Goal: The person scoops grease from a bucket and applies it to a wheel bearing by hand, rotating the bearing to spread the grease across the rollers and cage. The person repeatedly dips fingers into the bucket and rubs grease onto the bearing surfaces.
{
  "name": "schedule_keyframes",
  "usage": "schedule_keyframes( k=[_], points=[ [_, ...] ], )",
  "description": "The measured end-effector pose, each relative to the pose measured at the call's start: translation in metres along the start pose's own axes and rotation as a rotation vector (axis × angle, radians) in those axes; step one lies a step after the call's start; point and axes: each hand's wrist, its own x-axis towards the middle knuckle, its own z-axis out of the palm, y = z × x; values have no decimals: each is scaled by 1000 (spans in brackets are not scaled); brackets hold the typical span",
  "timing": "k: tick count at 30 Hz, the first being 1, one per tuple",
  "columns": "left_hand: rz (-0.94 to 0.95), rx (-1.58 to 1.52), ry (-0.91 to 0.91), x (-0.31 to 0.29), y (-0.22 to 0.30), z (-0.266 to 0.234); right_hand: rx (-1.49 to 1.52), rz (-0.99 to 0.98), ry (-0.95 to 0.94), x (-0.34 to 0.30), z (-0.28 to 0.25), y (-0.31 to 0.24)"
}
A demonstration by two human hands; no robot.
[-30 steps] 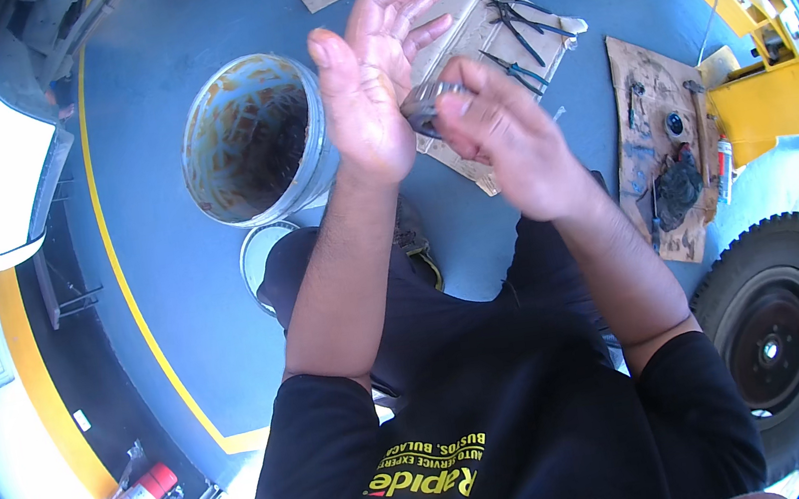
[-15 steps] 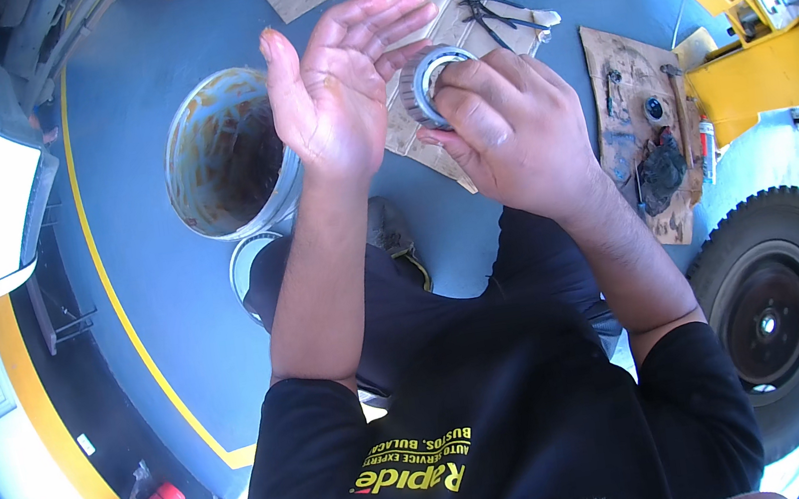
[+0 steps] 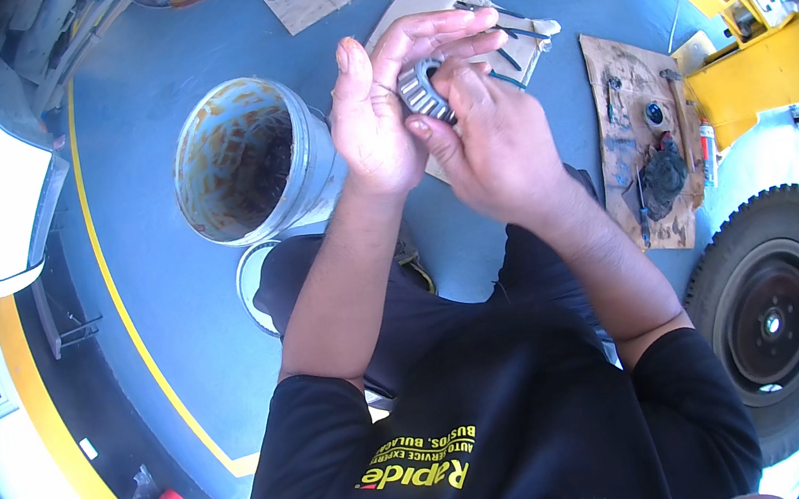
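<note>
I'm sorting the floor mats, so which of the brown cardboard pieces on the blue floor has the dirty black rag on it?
The cardboard piece on the right, beside the black tyre; the black rag lies on it.
</note>
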Motion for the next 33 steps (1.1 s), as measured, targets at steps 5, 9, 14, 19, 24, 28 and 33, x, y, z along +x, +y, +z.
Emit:
schedule_keyframes(
  k=[5, 9, 14, 19, 24, 28, 33],
  points=[
    [-99, -327, 74, 4, 10, -4, 479, 87, -101, 1, -8, -14],
    [-12, -142, -16, 6, 1, -3, 762, 390, -151, 8, -10, -7],
    [-82, 40, 85, 7, 7, -5, 1419, 670, -162, 3, -12, 15],
    [-172, 456, -17, 2, 20, -12, 1273, 817, -183, 15, -38, 40],
    [-256, 329, -16, 0, 14, -18, 1122, 840, -315, 24, -54, 54],
    [-294, 320, 39, 0, 8, -24, 939, 839, -260, 33, -57, 48],
    [-277, 235, 175, -2, -7, -20, 677, 610, 23, 25, -50, 44]
  ],
)
